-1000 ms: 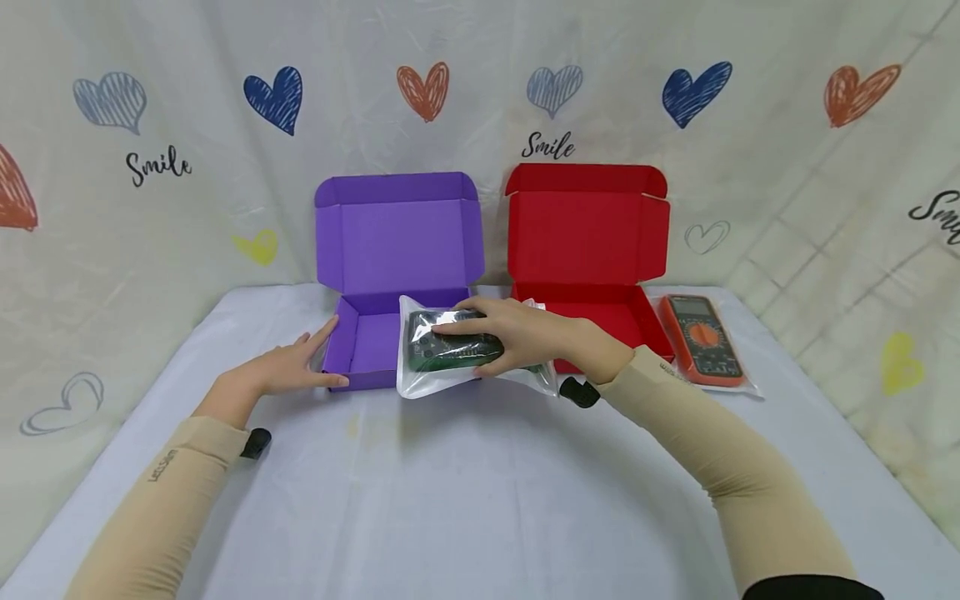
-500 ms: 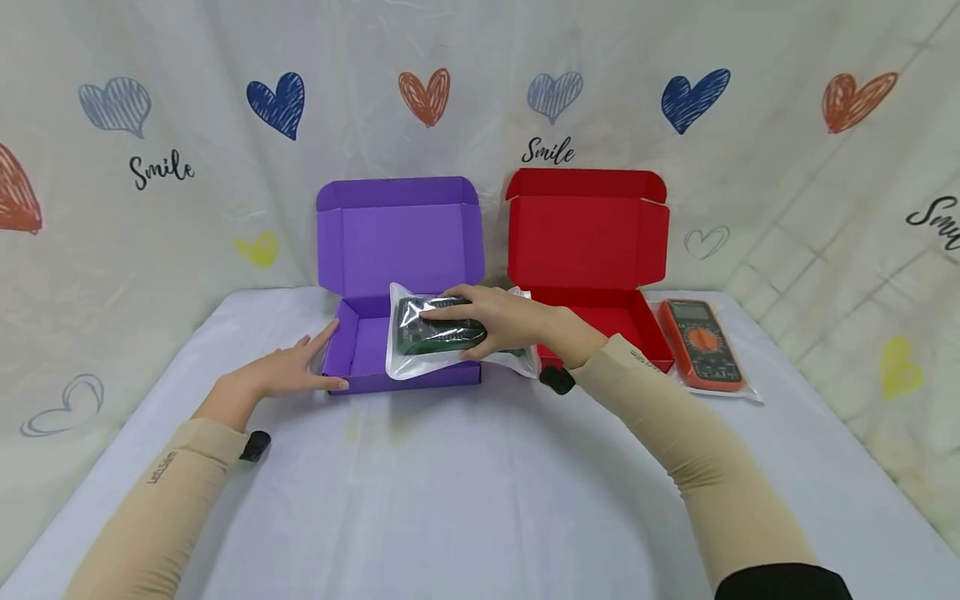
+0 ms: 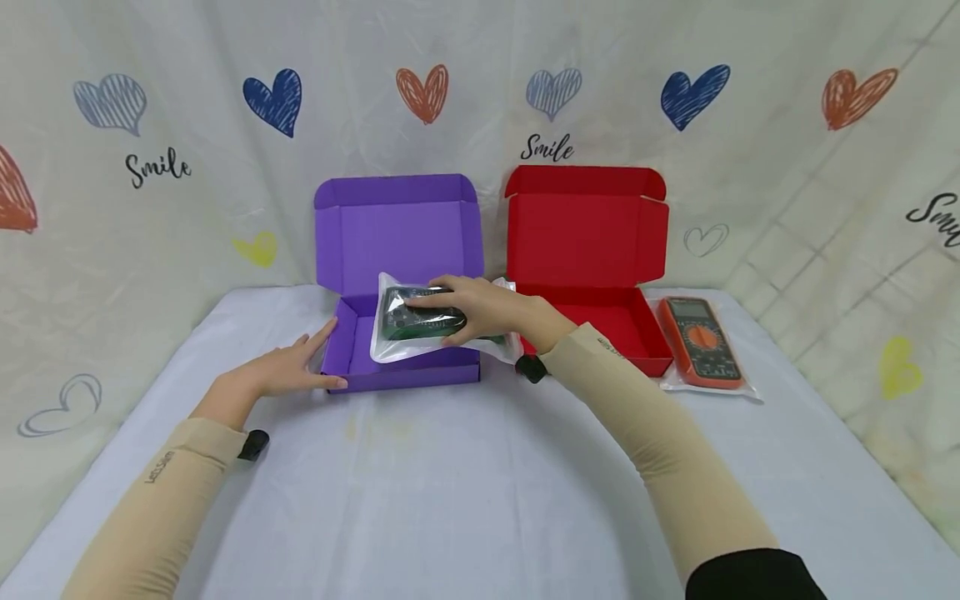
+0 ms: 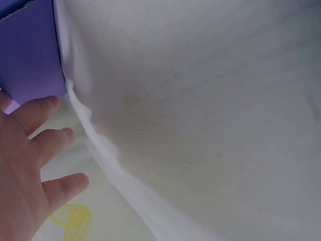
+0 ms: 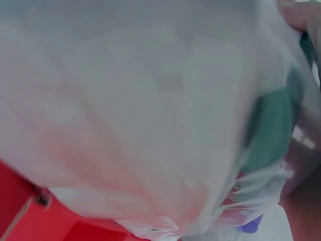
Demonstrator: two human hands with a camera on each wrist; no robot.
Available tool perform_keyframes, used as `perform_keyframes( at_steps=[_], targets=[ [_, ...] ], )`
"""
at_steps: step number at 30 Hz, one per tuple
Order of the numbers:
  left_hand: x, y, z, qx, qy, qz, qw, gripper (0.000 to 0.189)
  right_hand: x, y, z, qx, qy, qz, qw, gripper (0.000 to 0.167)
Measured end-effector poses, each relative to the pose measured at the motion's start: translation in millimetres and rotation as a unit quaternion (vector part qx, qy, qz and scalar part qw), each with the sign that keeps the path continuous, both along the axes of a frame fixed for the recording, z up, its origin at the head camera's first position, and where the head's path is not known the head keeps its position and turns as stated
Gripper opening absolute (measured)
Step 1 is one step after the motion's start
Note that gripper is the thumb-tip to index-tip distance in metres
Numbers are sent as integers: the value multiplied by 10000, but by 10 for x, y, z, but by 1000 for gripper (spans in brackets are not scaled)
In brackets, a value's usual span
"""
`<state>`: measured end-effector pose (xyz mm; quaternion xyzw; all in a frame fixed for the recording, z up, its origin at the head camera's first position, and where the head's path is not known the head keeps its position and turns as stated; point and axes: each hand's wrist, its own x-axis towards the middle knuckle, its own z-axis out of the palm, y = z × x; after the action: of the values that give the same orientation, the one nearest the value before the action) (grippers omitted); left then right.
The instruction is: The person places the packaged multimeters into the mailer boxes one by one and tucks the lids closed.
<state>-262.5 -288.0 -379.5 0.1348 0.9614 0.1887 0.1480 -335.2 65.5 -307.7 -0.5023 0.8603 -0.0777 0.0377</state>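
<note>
A green-and-black multimeter (image 3: 401,315) in a clear plastic bag hangs tilted over the purple box (image 3: 420,381). My right hand (image 3: 491,310) grips it from above, fingers across its face and thumb along the near edge. In the right wrist view the crinkled bag (image 5: 125,100) fills most of the picture, with a green part showing through. The box's lid stands up at the back. My left hand (image 3: 277,372) spreads its straight fingers at the box's left side, thumb by the front left corner. Its fingertips also show beside the purple wall (image 4: 30,55) in the left wrist view.
To the right stands a red box (image 3: 588,237), lid raised, partly behind the right hand and bag. An orange multimeter (image 3: 701,342) in a clear bag lies right of it on the white tablecloth (image 3: 442,500). A printed curtain (image 3: 487,33) hangs behind.
My right hand has carried the bagged green-and-black multimeter left and farther back, over the purple box. My left hand has stayed at the box's left side.
</note>
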Motion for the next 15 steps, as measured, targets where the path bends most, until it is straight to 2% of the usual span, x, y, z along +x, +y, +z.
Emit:
perform_keyframes(
  at_steps=[9,15],
  targets=[
    [-5,-6,12,-3,-51,44,10000,118,-89,-255,-22,69,97,-139,9998,79],
    [-9,1,12,8,-81,73,9999,118,-103,-402,-8,99,2,-254,9996,79]
  ],
)
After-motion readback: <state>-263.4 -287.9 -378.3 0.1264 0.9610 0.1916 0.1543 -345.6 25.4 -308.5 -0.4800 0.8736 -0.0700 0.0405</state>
